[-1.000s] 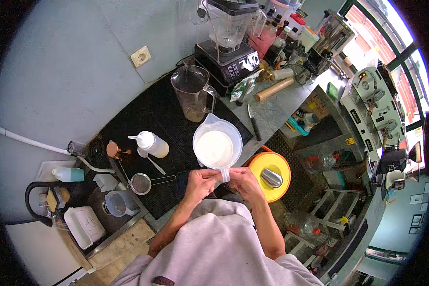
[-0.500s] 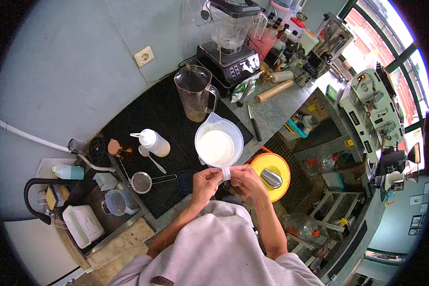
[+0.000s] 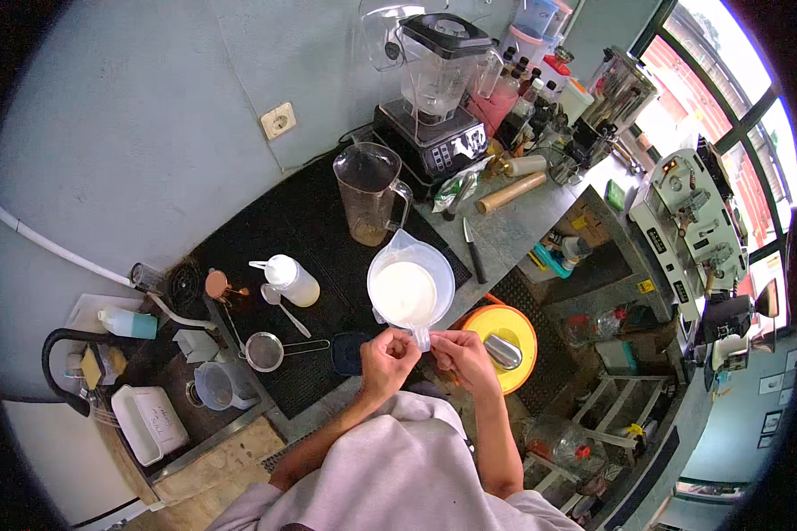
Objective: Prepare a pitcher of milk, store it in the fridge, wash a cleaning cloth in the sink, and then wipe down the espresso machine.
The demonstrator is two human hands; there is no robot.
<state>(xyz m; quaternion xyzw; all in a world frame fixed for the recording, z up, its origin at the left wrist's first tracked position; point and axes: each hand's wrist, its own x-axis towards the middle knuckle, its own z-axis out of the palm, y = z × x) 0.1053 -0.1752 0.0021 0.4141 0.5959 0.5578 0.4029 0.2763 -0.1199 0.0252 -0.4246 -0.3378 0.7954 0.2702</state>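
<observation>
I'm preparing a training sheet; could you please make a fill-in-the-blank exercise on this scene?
The right hand is at the ____ of the jug holding liquid.
That liquid is coloured ____.
The utensil beside the squeeze bottle is a ____.
The metal cup lies on a round surface coloured ____.
handle; white; spoon; yellow

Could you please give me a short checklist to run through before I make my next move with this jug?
1. White liquid below the jug's rim: ok.
2. Both hands at the handle: ok, left hand on one side, right hand on the other.
3. Firm hold on the handle: cannot tell; the view does not show it.
4. Pitcher upright: ok, it stands beyond the jug.
5. Knife well clear of the jug: not ok, it lies close by on the right.
6. Squeeze bottle upright: ok, left of the jug.
</observation>
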